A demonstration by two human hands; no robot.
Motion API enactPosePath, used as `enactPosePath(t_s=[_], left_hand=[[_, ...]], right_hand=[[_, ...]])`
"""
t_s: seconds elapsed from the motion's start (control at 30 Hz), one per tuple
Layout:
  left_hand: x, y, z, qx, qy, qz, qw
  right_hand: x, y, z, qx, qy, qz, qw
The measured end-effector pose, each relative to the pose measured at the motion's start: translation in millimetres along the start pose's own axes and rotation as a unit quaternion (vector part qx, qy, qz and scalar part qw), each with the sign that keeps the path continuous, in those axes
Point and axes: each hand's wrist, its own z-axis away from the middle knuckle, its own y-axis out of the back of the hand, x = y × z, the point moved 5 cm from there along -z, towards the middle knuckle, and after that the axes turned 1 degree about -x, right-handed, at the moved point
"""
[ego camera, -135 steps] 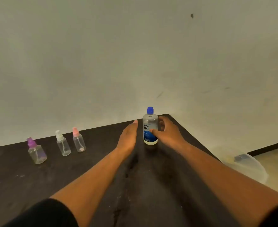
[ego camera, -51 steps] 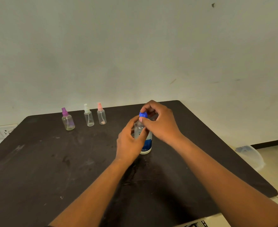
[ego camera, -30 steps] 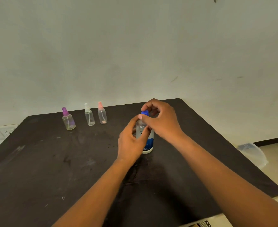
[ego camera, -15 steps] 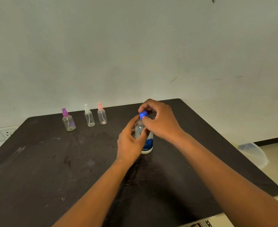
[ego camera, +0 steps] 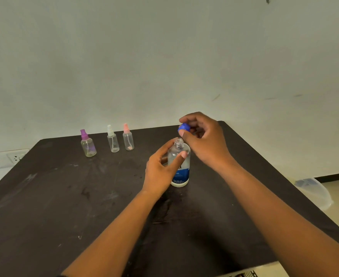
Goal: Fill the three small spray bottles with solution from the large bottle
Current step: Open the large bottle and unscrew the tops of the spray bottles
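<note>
Dark bench (ego camera: 45, 196) against plain wall. Left hand (ego camera: 160, 170) wrapped round large bottle (ego camera: 179, 164) mid-bench, neck open. Right hand (ego camera: 202, 136) pinching blue cap (ego camera: 183, 127) just above. Three small spray bottles (ego camera: 112, 139) well apart at back, tops on, look empty. Filling not started, imo.

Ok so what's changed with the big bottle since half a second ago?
The blue cap has come off: the right hand pinches it and has lifted it up and right, leaving the large bottle with an open neck. The left hand still grips the bottle, and the three spray bottles stay capped in their row.
</note>
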Motion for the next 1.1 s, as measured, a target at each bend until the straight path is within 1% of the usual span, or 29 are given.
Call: enactPosePath(t_s=[0.1, 0.17, 0.23, 0.33, 0.5, 0.63, 0.83, 1.1], left_hand=[[-6.3, 3.0, -0.6, -0.027, 0.001, -0.036, 0.999], [-13.0, 3.2, 1.8, -0.038, 0.016, -0.059, 0.997], [-20.1, 3.2, 2.6, -0.033, 0.026, -0.075, 0.996], [-23.7, 4.2, -1.3, -0.026, 0.018, -0.077, 0.997], [-25.0, 3.8, -12.2, -0.021, 0.01, -0.073, 0.997], [-28.2, 1.7, -18.8, -0.006, 0.006, -0.08, 0.997], [-26.4, -6.0, -28.0, 0.013, 0.003, -0.098, 0.995], [-29.1, -12.4, -32.7, 0.013, -0.003, -0.105, 0.994]], right_hand=[[5.8, 11.6, -0.4, 0.026, -0.014, -0.043, 0.999], [13.3, 18.8, 1.6, 0.037, -0.026, -0.057, 0.997], [22.3, 24.3, 5.5, 0.043, -0.038, -0.066, 0.996], [37.4, 29.1, 14.1, 0.051, -0.054, -0.062, 0.995], [70.1, 32.3, 27.6, 0.079, -0.096, 0.001, 0.992], [93.9, 27.8, 39.6, 0.069, -0.134, 0.058, 0.987], [112.8, 20.3, 50.1, 0.024, -0.133, 0.186, 0.973], [129.2, 14.7, 57.7, -0.001, -0.139, 0.242, 0.96]])
